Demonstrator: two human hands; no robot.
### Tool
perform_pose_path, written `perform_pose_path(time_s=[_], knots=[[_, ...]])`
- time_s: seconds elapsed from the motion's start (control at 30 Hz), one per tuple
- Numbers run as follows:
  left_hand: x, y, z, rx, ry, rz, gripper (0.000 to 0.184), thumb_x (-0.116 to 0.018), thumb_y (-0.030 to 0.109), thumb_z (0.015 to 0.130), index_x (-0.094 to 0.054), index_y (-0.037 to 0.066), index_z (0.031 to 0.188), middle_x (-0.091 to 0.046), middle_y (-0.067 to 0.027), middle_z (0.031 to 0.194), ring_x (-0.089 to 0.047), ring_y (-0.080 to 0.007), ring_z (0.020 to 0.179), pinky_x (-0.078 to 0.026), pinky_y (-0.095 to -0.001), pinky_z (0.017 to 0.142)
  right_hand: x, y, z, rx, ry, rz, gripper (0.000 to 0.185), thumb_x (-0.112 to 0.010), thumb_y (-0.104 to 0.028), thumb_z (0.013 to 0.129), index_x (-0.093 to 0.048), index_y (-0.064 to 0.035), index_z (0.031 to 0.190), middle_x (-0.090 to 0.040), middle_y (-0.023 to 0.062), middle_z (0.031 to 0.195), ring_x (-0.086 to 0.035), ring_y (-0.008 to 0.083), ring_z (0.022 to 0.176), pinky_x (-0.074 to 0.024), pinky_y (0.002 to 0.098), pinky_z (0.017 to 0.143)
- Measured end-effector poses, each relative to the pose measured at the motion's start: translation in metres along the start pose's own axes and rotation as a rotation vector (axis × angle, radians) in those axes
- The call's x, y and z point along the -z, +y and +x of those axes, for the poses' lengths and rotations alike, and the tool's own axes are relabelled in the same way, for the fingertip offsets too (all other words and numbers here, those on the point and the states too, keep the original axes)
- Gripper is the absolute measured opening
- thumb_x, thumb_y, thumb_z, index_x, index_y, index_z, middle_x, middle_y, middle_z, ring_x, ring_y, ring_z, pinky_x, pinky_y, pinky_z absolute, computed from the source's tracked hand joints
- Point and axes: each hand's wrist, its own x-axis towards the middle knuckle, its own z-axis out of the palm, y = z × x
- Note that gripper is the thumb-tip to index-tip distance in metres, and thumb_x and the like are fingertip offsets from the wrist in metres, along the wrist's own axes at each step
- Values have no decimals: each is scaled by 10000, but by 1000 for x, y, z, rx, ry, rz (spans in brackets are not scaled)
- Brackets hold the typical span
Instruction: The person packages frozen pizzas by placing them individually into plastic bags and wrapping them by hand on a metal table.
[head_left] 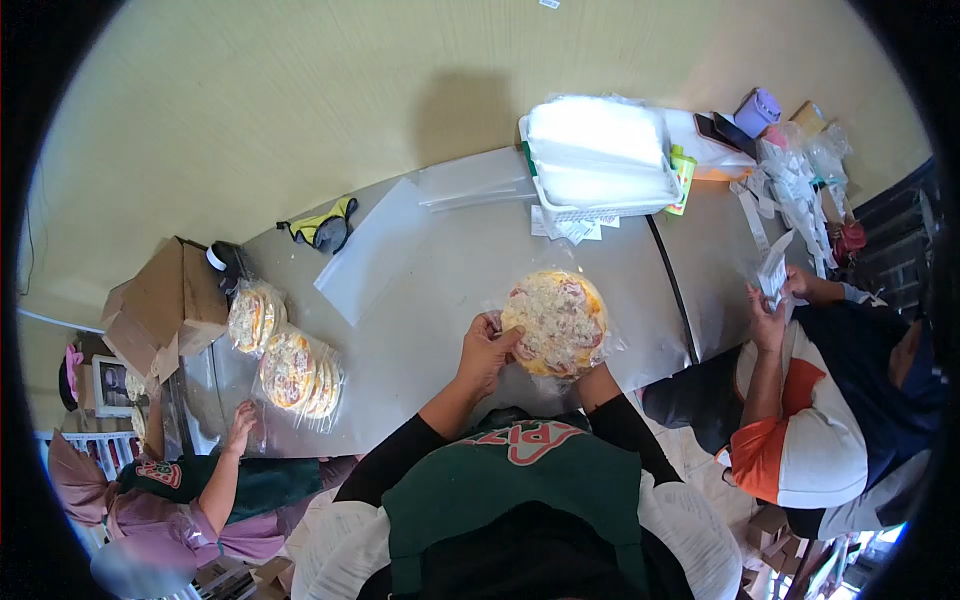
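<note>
— Where to look for the bagged pizza (556, 325)?
— Centre of frame, held over the grey tabletop (420, 290).
— Fingers?
— Left hand (487, 352): pinching the pizza's left edge, thumb on top. Right hand (597, 383): mostly hidden below the pizza, finger state unreadable.
— Nearby?
— More bagged pizzas (295, 372), lower left; white basket (605, 213), upper right, piled with plastic.
</note>
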Motion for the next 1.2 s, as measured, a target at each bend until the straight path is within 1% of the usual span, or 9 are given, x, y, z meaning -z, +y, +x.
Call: perform_pose_path(time_s=[0.1,0.2,0.33,0.4,0.6,0.7,0.83,1.07,1.2], knots=[[-3,1,20,30,202,165,288,-622,221,833,-469,14,962,-543,-67,838,-514,-134,697,-444,-304,605,1,-12,0,-18,9,45,407,-431,-376,898,-478,-38,1119,-487,113,1021,-480,238,930,-405,392,821],[15,-21,84,-296,434,401,304,-569,282,857,-464,11,944,-500,-59,795,-480,-159,708,-423,-337,646,3,-23,0,-34,17,83,385,-431,-368,897,-476,-42,1098,-473,103,984,-467,231,894,-395,390,799],[2,32,170,-710,369,991,336,-537,350,853,-512,37,734,-538,-110,785,-516,-256,669,-414,-374,597,7,-40,-4,-40,34,127,357,-430,-357,896,-474,-48,1070,-454,90,934,-449,221,847,-381,386,770],[-19,60,203,-588,417,1315,327,-558,329,834,-572,22,723,-580,-155,821,-574,-341,755,-463,-413,691,9,-52,-10,-31,43,129,343,-430,-351,896,-473,-52,1056,-444,83,909,-440,217,824,-374,385,756],[-54,75,271,-360,465,1763,431,-592,404,796,-567,28,1004,-553,-141,1042,-557,-310,955,-480,-423,787,14,-122,-39,65,74,85,302,-429,-335,894,-469,-61,1015,-416,64,834,-414,202,753,-354,379,712],[-50,69,297,-277,439,1813,512,-612,424,776,-527,22,1082,-515,-136,1120,-529,-297,1021,-477,-426,791,14,-177,-70,155,81,28,283,-428,-327,893,-467,-65,994,-401,54,796,-400,195,717,-344,377,691],[-37,70,309,-248,344,1776,369,-561,266,809,-533,21,1084,-562,-166,1034,-550,-316,993,-492,-425,778,12,-269,-112,275,78,-63,258,-428,-316,893,-465,-71,966,-382,41,746,-383,186,670,-330,373,662],[-1,109,260,-632,588,1446,128,-516,88,796,-508,40,915,-615,-171,862,-609,-356,777,-495,-458,670,119,-393,-175,210,62,-86,240,-402,-313,897,-464,-86,940,-366,28,693,-369,179,620,-315,364,632],[30,133,191,-1000,469,1150,135,-521,-43,769,-533,13,891,-593,-150,797,-607,-274,732,-507,-385,641,99,-314,-122,169,47,-4,281,-398,-340,898,-453,-82,995,-380,48,786,-384,200,703,-331,380,679]])
